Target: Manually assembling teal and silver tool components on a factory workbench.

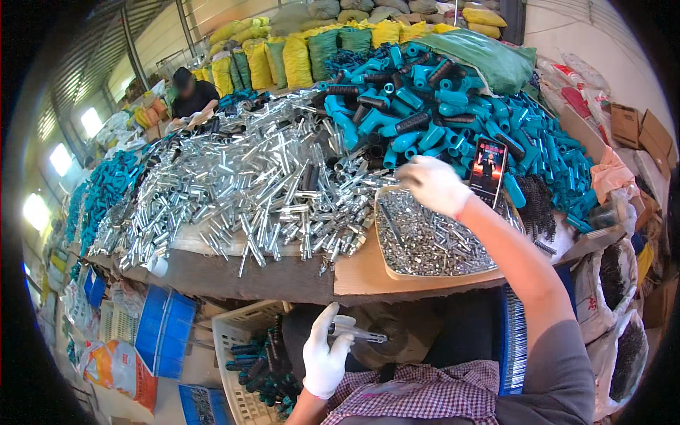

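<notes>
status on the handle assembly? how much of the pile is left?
Done: a white basket under the table holds finished dark-handled pieces. In hand: left hand grips a metal tube; right hand reaches over the tray of small screws. Left: big heaps of metal tubes and teal grips remain.

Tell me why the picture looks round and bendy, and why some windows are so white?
In the head view, the fisheye lens bends the table edge and leaves black corners; the windows at left glare pure white; the right hand over the tray of screws looks slightly blurred, while the left hand holding a metal tube looks sharper.
</notes>
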`<state>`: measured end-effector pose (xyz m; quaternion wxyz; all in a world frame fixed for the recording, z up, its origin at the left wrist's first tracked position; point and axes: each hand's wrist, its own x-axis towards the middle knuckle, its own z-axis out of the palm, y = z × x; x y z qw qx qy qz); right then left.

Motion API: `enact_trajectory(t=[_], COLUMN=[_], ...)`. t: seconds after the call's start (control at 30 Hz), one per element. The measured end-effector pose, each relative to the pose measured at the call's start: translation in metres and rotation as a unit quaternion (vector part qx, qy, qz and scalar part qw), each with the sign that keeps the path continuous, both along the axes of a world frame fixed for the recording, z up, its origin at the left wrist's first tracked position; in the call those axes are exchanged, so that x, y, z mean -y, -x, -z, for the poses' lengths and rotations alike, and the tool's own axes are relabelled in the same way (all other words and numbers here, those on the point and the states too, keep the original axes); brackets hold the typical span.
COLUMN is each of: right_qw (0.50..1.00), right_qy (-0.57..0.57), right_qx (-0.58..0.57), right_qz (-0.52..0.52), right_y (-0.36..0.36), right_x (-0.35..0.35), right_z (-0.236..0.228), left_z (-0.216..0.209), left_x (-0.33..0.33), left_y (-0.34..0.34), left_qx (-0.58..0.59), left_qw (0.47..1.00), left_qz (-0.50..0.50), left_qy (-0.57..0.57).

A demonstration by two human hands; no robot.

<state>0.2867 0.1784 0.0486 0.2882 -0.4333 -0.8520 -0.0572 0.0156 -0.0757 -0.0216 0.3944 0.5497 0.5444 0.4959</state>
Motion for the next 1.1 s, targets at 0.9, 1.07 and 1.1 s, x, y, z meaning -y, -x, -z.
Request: enact_trajectory(t=[0.9,1.07,1.1], right_qw=[0.944,0.965,0.971], right_qy=[0.300,0.246,0.234], right_qx=[0.109,0.084,-0.028], right_qz=[0.078,0.035,0.035], right_y=[0.113,0.097,0.088], right_x=[-0.072,-0.083,-0.083], right_z=[0.012,0.007,-0.003], left_z=[0.009,0.007,0.007], left_x=[0.015,0.013,0.012], left_y=[0.024,0.022,0.021], left_qx=[0.051,0.046,0.048], left_qw=[0.994,0.994,0.994], left_qz=[-0.095,-0.094,-0.092], left_qy=[-0.015,-0.014,-0.021])
